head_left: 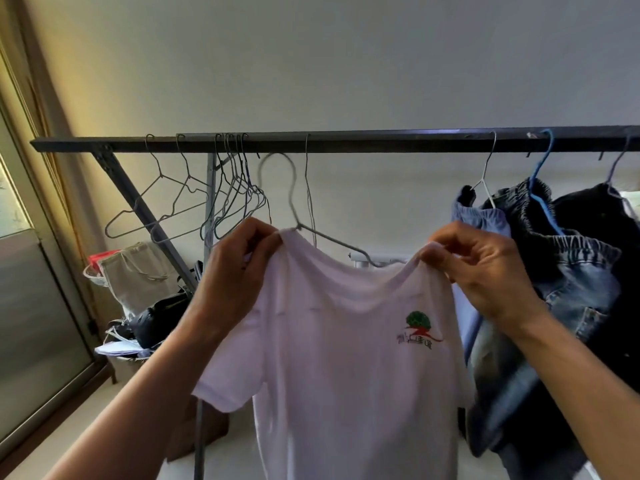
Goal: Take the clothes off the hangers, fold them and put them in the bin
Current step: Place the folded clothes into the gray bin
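1. Plainly, both hands were raised in front of a dark rail (381, 140), and each held a white T-shirt (346, 368) by one shoulder.
2. The left hand (239, 268) had its fingers (263, 233) curled and clamped on the cloth beside the neck opening.
3. The right hand (485, 268) had its fingers (446, 239) pinching the other shoulder in the same way.
4. The shirt hung between the hands with its green and red chest print facing the camera.
5. A grey wire hanger (294, 188) stood partly out of the neck with one arm bare. Its hook sat just under the rail, possibly unhooked.
6. Empty hangers (194, 202) hung bunched on the rail to the left.
7. Jeans (575, 289) on a blue hanger (543, 188) and a pale blue garment (481, 216) hung to the right.
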Demonstrator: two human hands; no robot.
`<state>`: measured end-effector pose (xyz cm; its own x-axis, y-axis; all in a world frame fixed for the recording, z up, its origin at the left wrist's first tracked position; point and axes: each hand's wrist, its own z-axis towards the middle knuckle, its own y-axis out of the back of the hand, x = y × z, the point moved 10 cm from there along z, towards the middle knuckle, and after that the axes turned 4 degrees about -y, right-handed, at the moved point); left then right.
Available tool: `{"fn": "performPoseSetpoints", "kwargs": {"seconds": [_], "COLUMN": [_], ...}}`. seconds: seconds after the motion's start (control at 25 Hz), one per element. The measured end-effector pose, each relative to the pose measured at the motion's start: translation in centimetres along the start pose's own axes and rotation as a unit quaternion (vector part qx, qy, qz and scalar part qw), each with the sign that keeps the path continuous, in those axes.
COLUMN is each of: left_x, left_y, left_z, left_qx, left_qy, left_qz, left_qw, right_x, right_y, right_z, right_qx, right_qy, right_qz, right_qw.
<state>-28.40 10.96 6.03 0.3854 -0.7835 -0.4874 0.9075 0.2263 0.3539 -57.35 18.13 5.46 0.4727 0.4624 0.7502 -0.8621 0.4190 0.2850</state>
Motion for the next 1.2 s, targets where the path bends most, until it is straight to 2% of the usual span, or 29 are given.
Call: {"fn": "performPoseSetpoints", "kwargs": {"seconds": [0.08, 0.24, 0.4, 0.6, 0.76, 0.92, 1.04, 1.2], "left_x": [1.3, 1.8, 1.6, 1.9, 6.9, 8.7, 8.3, 7.2], "left_y": [2.4, 3.0, 1.3, 0.2, 0.9, 0.6, -0.8, -1.9], "left_z": [-0.1, -0.4, -0.7, -2.0, -3.4, -3.9, -3.3, -2.1], "left_qx": [-0.041, -0.051, -0.033, -0.037, -0.076, -0.02, 0.036, 0.089], "left_qy": [0.019, 0.028, 0.036, 0.051, 0.197, 0.224, 0.206, 0.187], "left_qz": [0.002, 0.024, 0.004, 0.02, -0.009, 0.012, 0.018, 0.01], "left_qw": [0.999, 0.998, 0.999, 0.998, 0.977, 0.974, 0.978, 0.978], "right_x": [-0.7, -2.3, -2.3, -1.1, -1.4, -1.5, -0.7, 2.2], "right_y": [1.2, -1.7, -5.5, -6.0, -2.6, 2.6, 5.1, 3.5], "right_z": [0.1, -0.1, -0.3, -0.1, 1.1, 2.6, 3.8, 5.6], "right_qx": [-0.017, 0.106, 0.16, 0.109, 0.053, -0.041, -0.1, -0.105], "right_qy": [0.005, -0.032, -0.081, -0.078, -0.102, -0.108, -0.083, -0.035], "right_qz": [-0.017, -0.069, 0.057, 0.089, 0.078, 0.045, -0.032, -0.188], "right_qw": [1.0, 0.991, 0.982, 0.987, 0.99, 0.992, 0.991, 0.976]}}
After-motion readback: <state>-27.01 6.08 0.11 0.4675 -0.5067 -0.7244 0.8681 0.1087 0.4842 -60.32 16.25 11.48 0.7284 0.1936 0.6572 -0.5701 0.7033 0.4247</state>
